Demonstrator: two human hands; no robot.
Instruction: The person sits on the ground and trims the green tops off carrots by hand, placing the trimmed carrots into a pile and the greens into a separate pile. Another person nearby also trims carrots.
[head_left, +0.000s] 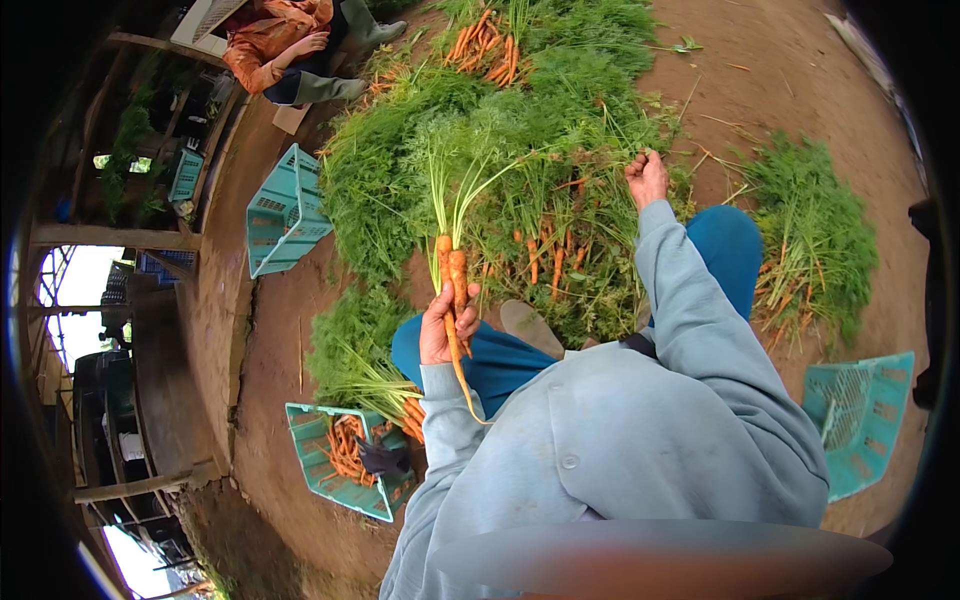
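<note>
My left hand (448, 322) grips a few orange carrots (452, 262) with their pale green stems (450, 199) pointing away from me. One long thin root hangs down past my wrist. My right hand (646, 178) is held out over the right edge of a large heap of carrot greens (480, 112), its fingers curled together at the tips. Whether a bit of leaf or stem is pinched in them is too small to tell. In front of my legs, several carrots (557, 266) lie in the heap among the leaves.
Carrots fill part of a turquoise plastic crate (304, 450) at lower left, with a dark cloth-like item (384, 456) on it. Other crates stand at upper left (281, 217) and right (862, 427). A carrot bunch (810, 240) lies right. Another person (281, 49) sits beyond the heap.
</note>
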